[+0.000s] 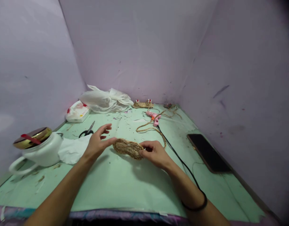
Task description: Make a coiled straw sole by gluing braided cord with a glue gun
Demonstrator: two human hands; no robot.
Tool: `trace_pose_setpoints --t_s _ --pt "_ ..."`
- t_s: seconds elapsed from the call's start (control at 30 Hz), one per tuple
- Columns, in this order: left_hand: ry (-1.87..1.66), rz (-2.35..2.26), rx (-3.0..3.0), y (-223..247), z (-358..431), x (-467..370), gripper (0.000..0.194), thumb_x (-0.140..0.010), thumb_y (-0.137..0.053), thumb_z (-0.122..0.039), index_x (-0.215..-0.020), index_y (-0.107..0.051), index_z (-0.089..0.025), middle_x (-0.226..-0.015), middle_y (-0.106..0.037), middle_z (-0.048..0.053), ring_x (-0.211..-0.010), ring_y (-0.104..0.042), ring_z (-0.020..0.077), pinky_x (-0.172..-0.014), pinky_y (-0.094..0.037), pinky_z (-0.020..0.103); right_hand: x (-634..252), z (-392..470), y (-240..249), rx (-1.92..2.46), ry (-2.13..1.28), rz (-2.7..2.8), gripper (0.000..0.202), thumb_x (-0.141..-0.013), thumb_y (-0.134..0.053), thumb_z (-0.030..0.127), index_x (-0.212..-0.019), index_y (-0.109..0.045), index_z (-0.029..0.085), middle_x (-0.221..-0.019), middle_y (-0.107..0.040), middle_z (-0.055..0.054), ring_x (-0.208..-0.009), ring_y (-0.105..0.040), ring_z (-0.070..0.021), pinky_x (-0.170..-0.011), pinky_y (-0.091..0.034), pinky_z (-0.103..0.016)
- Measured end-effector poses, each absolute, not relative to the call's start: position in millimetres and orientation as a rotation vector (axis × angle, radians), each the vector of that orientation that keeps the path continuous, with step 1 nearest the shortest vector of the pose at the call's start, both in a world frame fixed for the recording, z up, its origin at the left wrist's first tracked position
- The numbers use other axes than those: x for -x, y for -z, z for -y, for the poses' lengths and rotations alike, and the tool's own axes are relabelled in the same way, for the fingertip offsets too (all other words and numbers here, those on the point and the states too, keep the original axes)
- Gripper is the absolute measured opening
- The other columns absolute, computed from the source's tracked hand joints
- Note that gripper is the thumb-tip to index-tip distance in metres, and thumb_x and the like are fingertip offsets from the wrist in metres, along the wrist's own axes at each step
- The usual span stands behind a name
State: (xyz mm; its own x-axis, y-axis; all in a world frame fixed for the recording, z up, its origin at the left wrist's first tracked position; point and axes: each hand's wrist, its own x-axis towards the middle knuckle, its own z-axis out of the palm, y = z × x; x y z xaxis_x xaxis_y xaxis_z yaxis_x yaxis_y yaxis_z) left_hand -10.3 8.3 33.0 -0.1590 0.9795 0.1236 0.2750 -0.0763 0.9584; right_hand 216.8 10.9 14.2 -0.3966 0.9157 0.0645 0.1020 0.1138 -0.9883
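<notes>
A small sole-shaped piece of coiled jute rope [127,148] is held tilted just above the green table top. My right hand [155,153] pinches its right end between thumb and fingers. At the left end, my left hand [98,141] has its fingers spread, the thumb tip at or very near the rope's edge. A loose strand of jute cord [142,129] curls over the table behind my right hand. Farther back lies a pink glue gun [154,118] with its black cable running forward beneath my right forearm.
To the left stand a white teapot-like mug [43,153], crumpled white tissue [71,150] and black scissors [88,130]. A white box [77,113], a plastic bag [106,99] and a decorated jute piece [142,104] sit at the back. A phone [209,153] lies right, beside the wall.
</notes>
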Motion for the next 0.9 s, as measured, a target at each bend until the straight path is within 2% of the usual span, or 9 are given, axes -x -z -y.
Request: trace_pose_setpoints --t_s 0.07,0.13,0.23,0.33,0.53,0.77,0.9 --pt "-1.222 -1.483 -1.560 -35.9 -4.6 6.9 0.040 -0.049 -0.080 -0.031 -0.087 -0.070 -0.022 -0.103 -0.065 0.006 -0.106 -0.051 0.0259 -0.092 -0.035 0.031 -216.7 -10.1 -15.2 1.005 -1.338 1.719 0.019 -0.060 -0.060 0.011 -0.069 -0.075 0.018 -0.056 -0.061 0.003 -0.051 -0.044 -0.0105 -0.048 -0.029 -0.022" --pt "-1.130 -1.451 -1.694 -35.7 1.0 -2.0 0.031 -0.046 -0.081 -0.026 -0.076 -0.073 -0.023 -0.091 -0.068 0.004 -0.099 -0.054 0.0252 -0.092 -0.034 0.030 -214.7 -9.8 -15.3 0.985 -1.329 1.776 0.020 -0.062 -0.062 0.013 -0.074 -0.076 0.019 -0.060 -0.064 0.002 -0.052 -0.045 -0.0110 -0.049 -0.030 -0.023" --pt "-1.005 -1.461 -1.758 -32.4 7.1 -13.0 0.017 -0.052 -0.075 -0.022 -0.069 -0.073 -0.025 -0.073 -0.068 0.001 -0.076 -0.056 0.0207 -0.076 -0.039 0.029 -211.1 -12.4 -12.0 0.989 -1.300 1.791 0.023 -0.064 -0.065 0.018 -0.084 -0.076 0.020 -0.066 -0.068 0.001 -0.054 -0.048 -0.0123 -0.052 -0.034 -0.024" --pt "-0.956 -1.523 -1.665 -29.9 6.9 -13.3 0.001 -0.059 -0.068 -0.023 -0.059 -0.069 -0.022 -0.058 -0.063 -0.001 -0.059 -0.052 0.0169 -0.057 -0.036 0.025 -209.3 -17.7 -5.9 1.029 -1.237 1.728 0.028 -0.066 -0.066 0.023 -0.093 -0.075 0.021 -0.073 -0.070 -0.001 -0.057 -0.052 -0.0138 -0.056 -0.039 -0.026" --pt "-0.970 -1.490 -1.347 -29.7 -0.3 -8.6 0.018 -0.056 -0.069 -0.033 -0.058 -0.062 -0.016 -0.050 -0.058 -0.002 -0.047 -0.048 0.0124 -0.046 -0.035 0.023 -205.3 -21.3 -2.4 1.022 -1.197 1.644 0.028 -0.074 -0.058 0.031 -0.093 -0.074 0.020 -0.065 -0.068 -0.001 -0.050 -0.053 -0.0127 -0.051 -0.044 -0.025" --pt "-1.036 -1.365 -0.995 -19.6 -1.7 -19.6 0.029 -0.050 -0.073 -0.036 -0.059 -0.054 -0.016 -0.048 -0.056 -0.002 -0.043 -0.048 0.0108 -0.044 -0.038 0.023 -199.4 -18.4 2.7 1.028 -1.095 1.579 0.033 -0.076 -0.055 0.033 -0.101 -0.072 0.020 -0.088 -0.073 -0.003 -0.064 -0.064 -0.0171 -0.065 -0.053 -0.032" --pt "-1.052 -1.249 -0.861 -16.1 -3.0 -18.3 0.033 -0.049 -0.076 -0.036 -0.061 -0.053 -0.016 -0.050 -0.058 -0.001 -0.045 -0.052 0.0116 -0.048 -0.042 0.025 -200.2 -18.5 8.3 1.096 -1.005 1.537 0.031 -0.076 -0.056 0.032 -0.098 -0.072 0.018 -0.085 -0.074 -0.005 -0.068 -0.067 -0.0198 -0.067 -0.055 -0.034"
